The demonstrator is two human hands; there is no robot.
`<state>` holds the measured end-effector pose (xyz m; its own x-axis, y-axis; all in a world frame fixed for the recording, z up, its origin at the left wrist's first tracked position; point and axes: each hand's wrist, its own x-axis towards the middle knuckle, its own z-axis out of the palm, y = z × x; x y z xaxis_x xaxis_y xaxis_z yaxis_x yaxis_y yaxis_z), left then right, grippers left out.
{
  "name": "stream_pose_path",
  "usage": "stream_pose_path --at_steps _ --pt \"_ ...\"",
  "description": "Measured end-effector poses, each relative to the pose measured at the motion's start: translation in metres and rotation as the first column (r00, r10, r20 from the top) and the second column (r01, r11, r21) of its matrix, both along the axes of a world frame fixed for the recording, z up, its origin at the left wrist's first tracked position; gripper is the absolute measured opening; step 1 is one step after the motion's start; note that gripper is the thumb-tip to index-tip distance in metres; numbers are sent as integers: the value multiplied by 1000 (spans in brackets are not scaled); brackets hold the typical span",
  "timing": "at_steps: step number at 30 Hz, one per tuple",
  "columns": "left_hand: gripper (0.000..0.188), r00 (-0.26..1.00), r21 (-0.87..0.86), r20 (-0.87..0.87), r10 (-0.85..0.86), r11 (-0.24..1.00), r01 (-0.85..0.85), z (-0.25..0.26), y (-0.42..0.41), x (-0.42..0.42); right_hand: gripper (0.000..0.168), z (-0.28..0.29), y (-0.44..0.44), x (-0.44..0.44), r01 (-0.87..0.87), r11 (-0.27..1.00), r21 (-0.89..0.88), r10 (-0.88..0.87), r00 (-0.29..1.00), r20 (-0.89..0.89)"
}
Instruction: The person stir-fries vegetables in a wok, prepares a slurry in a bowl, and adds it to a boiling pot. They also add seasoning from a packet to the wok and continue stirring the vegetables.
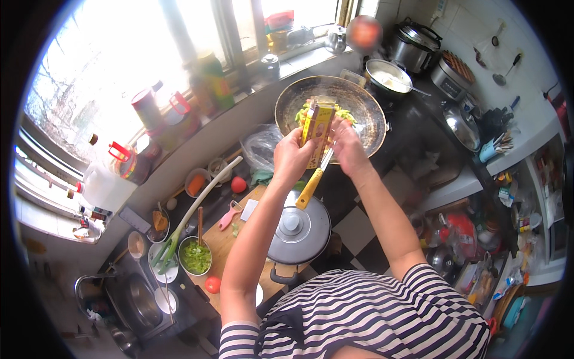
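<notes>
My left hand (291, 155) grips a yellow and dark red carton (318, 128) that bears writing, with its top end tipped over the wok (372, 134). Blurred, my right hand (350, 148) is at the carton's right side; whether its fingers hold anything is unclear. Chopped green and orange-red food (302, 117) lies in the wok, partly hidden by the carton. A turner with a yellow handle (309, 188) leans out over the near rim, its metal shaft passing between my hands. Below my forearms stands a lidded grey pot (309, 229).
A wooden cutting board (215, 287) holds a pink peeler (229, 216), a tomato (213, 285) and a bowl of chopped greens (196, 256). A long leek (197, 204) lies across a plate. Behind the wok is a smaller pan (389, 76); a sink (141, 296) is at lower left.
</notes>
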<state>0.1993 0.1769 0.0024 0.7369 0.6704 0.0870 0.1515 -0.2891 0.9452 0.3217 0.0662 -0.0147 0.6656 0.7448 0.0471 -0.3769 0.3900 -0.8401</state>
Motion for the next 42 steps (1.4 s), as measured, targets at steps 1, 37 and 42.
stream_pose_path --at_steps 1,37,42 --pt "31 1000 9 -16 -8 1000 8 -1 1 0 46 10 -1 12 111 991 -78 -99 985 141" --pt "48 752 16 271 600 779 -627 -83 108 -247 22 68 217 -211 -140 866 -480 441 -237 866" --pt "52 585 -85 182 790 605 -791 -104 85 -380 25 -8 318 -273 -86 916 -391 357 -268 895"
